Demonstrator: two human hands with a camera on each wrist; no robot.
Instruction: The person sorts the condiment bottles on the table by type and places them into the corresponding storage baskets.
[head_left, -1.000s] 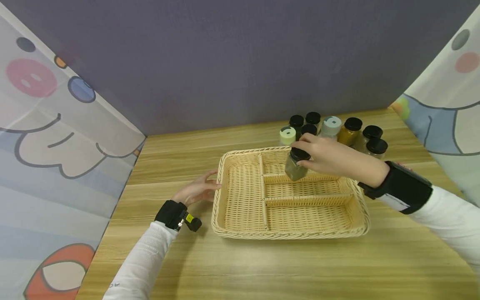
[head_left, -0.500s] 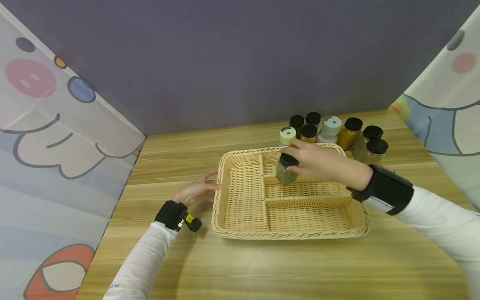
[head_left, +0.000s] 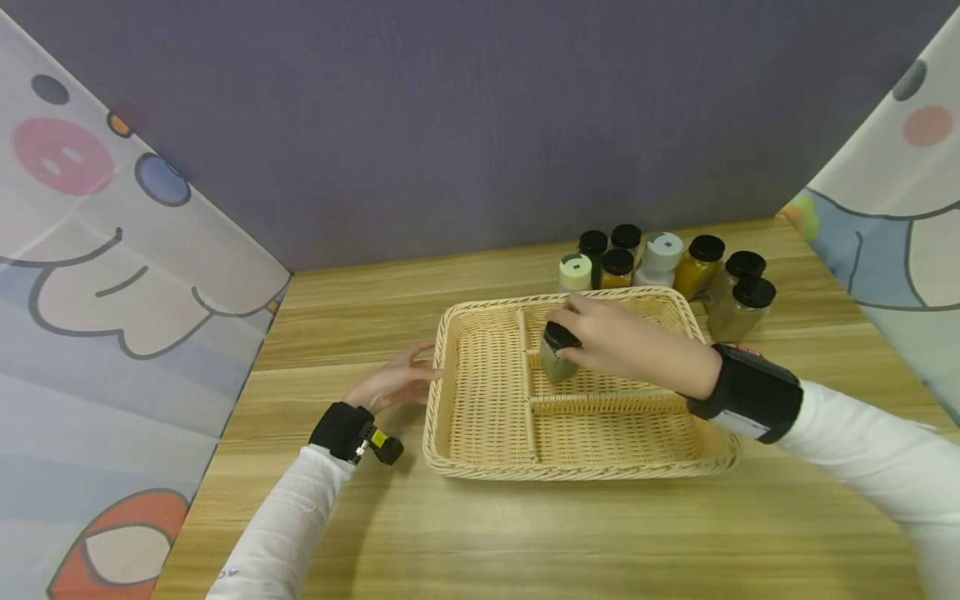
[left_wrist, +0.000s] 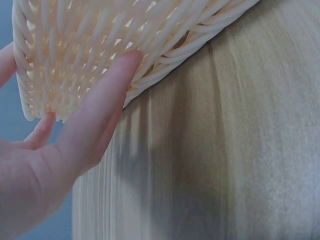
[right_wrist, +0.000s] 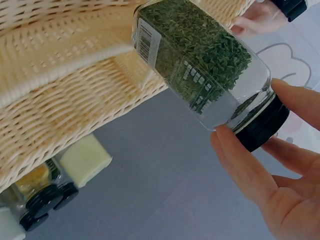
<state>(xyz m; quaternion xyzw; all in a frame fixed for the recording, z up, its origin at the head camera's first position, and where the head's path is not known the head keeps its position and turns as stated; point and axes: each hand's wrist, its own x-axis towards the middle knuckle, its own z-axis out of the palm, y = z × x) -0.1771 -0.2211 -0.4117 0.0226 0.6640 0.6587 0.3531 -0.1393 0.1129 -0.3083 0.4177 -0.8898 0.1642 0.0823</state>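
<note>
Right hand (head_left: 603, 335) pinching, left hand (head_left: 393, 382) spread, a black-capped, square, clear jar (right_wrist: 200, 60) is seemingly being placed in the mid-frame tan wicker basket (head_left: 581, 472), lowering needed.

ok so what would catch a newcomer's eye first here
Probably the pale, divided wicker basket on the wooden table. Over it, the right hand pinches a jar of green flakes near its black cap. Then the group of jars, mostly black-capped, near the basket's far right corner.
</note>
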